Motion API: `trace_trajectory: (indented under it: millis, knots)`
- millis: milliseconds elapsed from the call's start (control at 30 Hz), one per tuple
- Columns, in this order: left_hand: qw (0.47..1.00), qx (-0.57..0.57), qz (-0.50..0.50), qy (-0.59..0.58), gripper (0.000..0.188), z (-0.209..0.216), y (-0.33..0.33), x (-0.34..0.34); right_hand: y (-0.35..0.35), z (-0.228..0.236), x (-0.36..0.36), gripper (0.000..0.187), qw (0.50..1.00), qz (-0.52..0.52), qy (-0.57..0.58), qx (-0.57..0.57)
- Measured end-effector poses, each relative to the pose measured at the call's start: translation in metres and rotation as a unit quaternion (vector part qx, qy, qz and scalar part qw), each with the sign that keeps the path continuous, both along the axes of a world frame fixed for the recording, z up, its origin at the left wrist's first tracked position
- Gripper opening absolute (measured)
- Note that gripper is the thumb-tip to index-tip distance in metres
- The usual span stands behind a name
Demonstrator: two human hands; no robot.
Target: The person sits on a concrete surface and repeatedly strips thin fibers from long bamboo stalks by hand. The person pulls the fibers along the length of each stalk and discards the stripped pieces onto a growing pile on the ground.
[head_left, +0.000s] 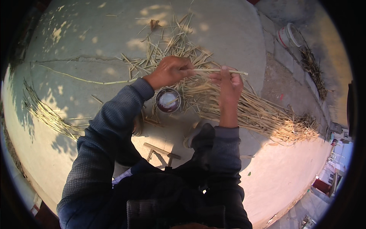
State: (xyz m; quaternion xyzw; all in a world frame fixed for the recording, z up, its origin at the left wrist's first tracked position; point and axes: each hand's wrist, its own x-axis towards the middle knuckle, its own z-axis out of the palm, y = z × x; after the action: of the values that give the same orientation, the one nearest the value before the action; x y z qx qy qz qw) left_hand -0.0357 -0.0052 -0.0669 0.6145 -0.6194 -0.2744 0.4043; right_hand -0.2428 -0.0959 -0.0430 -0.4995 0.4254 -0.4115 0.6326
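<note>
My left hand point(172, 71) is closed around a long pale straw stalk point(207, 70), its fingers pinched together. To the right, my right hand point(229, 84) grips the same stalk near its thick end, thumb on top. A long thin stalk point(91, 81) trails out to the far left from behind my left wrist, seemingly part of the one I hold. Just below my left hand, a small metal bowl point(158, 104) stands on the ground with whitish contents and a bit of straw in it. Short straw pieces point(167, 49) lie scattered beyond my hands.
A large bundle of dry stalks point(267, 114) stretches right of my right forearm. A smaller bundle point(51, 116) lies at the left. Between my feet is a wooden frame piece point(162, 150). A white bucket point(286, 36) lies tipped at the far right, near dark twigs point(314, 70).
</note>
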Motion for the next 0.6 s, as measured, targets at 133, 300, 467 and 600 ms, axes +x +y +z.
trace_trajectory:
  millis: [133,300,467,600]
  knots:
    - [0.999,0.024,0.01,0.032,0.021,0.0,-0.002,0.013,-0.009,0.007,-0.016,0.035,0.999,-0.027,0.0,-0.044]
    - [0.996,0.008,-0.029,0.082,0.02,0.004,-0.01,-0.011,0.007,0.004,-0.008,0.038,0.997,0.049,-0.027,-0.051]
    - [0.99,-0.019,0.027,0.136,0.019,0.011,-0.014,-0.023,0.014,0.008,-0.001,0.037,0.998,0.057,-0.012,-0.029]
    - [0.958,0.084,0.021,0.272,0.014,0.015,-0.012,-0.019,0.019,0.008,-0.001,0.036,0.998,0.068,-0.004,0.018]
